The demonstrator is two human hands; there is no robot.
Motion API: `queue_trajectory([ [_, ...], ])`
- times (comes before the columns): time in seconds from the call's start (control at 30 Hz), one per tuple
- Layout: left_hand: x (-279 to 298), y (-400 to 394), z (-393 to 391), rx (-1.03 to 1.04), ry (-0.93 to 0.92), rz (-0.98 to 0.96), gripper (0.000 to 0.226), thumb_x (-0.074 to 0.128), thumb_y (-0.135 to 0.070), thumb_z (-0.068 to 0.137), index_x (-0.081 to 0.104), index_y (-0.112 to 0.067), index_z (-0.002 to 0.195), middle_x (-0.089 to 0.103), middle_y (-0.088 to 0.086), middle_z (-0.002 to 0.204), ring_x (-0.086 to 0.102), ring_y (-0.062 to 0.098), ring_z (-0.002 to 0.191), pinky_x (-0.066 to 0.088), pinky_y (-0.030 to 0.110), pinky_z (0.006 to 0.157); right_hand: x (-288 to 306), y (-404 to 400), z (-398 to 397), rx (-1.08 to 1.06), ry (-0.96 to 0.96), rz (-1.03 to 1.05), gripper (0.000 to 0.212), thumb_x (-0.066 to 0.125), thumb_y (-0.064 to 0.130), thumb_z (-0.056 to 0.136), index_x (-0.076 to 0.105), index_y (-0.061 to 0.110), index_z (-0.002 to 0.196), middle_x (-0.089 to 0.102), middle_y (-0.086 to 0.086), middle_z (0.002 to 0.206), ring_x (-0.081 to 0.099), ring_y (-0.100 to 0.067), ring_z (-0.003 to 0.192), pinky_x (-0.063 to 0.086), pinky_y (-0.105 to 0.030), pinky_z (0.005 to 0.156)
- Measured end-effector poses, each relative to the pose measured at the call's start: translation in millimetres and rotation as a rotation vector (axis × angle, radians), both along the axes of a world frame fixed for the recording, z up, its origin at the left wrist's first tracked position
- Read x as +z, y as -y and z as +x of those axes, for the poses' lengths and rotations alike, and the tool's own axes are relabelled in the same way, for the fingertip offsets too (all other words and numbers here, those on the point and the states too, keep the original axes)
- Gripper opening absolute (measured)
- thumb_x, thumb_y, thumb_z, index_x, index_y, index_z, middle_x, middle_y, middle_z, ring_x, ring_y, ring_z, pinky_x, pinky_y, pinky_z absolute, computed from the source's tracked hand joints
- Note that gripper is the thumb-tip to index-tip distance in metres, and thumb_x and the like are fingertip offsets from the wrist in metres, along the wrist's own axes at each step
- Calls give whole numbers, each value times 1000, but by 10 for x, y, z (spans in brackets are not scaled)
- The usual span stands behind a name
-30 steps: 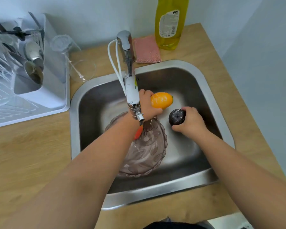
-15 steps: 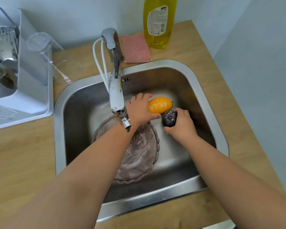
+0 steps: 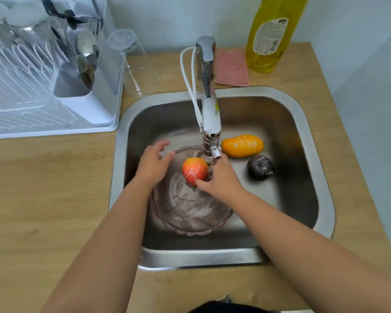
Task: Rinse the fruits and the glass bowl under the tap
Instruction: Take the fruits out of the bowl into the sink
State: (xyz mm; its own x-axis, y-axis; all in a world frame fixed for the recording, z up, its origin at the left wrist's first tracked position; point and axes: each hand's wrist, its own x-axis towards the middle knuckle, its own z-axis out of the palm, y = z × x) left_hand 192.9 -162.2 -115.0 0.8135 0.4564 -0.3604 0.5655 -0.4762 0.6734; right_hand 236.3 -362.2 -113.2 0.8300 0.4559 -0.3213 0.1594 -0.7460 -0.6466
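Fingers and thumb of the right hand (image 3: 221,177) pinched a red-orange, peach-like fruit (image 3: 194,170), speckled with water drops, just under the spout of the chrome tap (image 3: 209,123) and over the glass bowl (image 3: 190,213). Beside it on the other side, the left hand (image 3: 152,164) hovered with its fingers spread and relaxed, holding nothing — its fingertips were close to the fruit, though whether they touched it could not be told. The bowl, a tinted, scallop-edged dish with a leaf pattern, sat on the floor of the stainless steel sink (image 3: 321,199), toward its left half. Two more fruits lay wet on the sink floor right of the tap: an elongated orange fruit (image 3: 243,145) and, just in front of it, a dark purple round fruit (image 3: 260,167). Behind the sink on the wooden counter (image 3: 43,188) lay a pink scouring cloth (image 3: 233,68) with a yellow dish soap bottle (image 3: 271,35) beside it; to the left stood a white drying rack (image 3: 54,91) with spoons in its holder — and a clear glass (image 3: 133,64) next to it.
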Motion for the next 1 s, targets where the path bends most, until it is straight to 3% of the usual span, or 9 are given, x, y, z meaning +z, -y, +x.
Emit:
queue_trajectory([
  [0.1,-84,66,-105,12,9,-60,37,52,-26,104,57,-27,141,58,7,138,54,21,126,36,25,102,-104,-118,9,53,-5,-122,99,80,42,69,26,22,150,32,-6,150,35,-28,137,35,-42,112],
  [0.2,-87,103,-164,64,35,-106,36,45,-19,106,61,-26,138,61,3,140,52,17,131,34,19,100,-186,-160,-15,113,-19,-93,98,82,36,69,27,21,150,30,-5,148,37,-29,134,37,-42,111],
  [0.33,-80,102,-167,123,26,-138,37,42,-17,107,62,-30,136,67,5,130,57,10,114,37,15,87,-185,-135,-19,78,4,-62,91,82,35,69,34,22,145,36,-5,141,42,-27,130,39,-37,107],
  [0.43,-108,107,-177,124,16,-134,38,41,-17,108,61,-32,137,68,2,126,56,8,110,38,18,86,-88,-10,-28,30,41,-17,86,82,40,66,39,24,139,39,-3,137,43,-22,125,39,-32,100],
  [0.53,-145,97,-152,133,11,-132,38,40,-17,108,61,-33,135,70,2,118,59,12,105,39,15,78,66,291,-45,-45,57,118,84,86,29,65,42,25,136,41,-1,129,45,-14,115,33,-20,93],
  [0.63,-183,91,-145,130,10,-120,38,39,-18,108,61,-35,134,70,0,113,58,11,98,36,10,67,200,720,-62,-89,48,110,88,89,27,64,42,28,138,42,0,133,44,-11,115,38,-24,96],
  [0.9,-232,94,-130,130,14,-111,37,39,-20,108,59,-35,136,69,0,111,62,19,106,42,27,85,322,1344,-113,-89,-12,-231,91,87,32,64,36,32,140,39,-4,135,49,-27,120,47,-41,101],
  [1.0,-256,68,-138,124,-9,-130,38,42,-25,108,50,-39,142,69,1,115,62,21,111,45,31,91,287,1369,-111,-80,-57,-299,91,85,32,65,35,31,140,39,-6,135,48,-30,121,46,-44,101],
])
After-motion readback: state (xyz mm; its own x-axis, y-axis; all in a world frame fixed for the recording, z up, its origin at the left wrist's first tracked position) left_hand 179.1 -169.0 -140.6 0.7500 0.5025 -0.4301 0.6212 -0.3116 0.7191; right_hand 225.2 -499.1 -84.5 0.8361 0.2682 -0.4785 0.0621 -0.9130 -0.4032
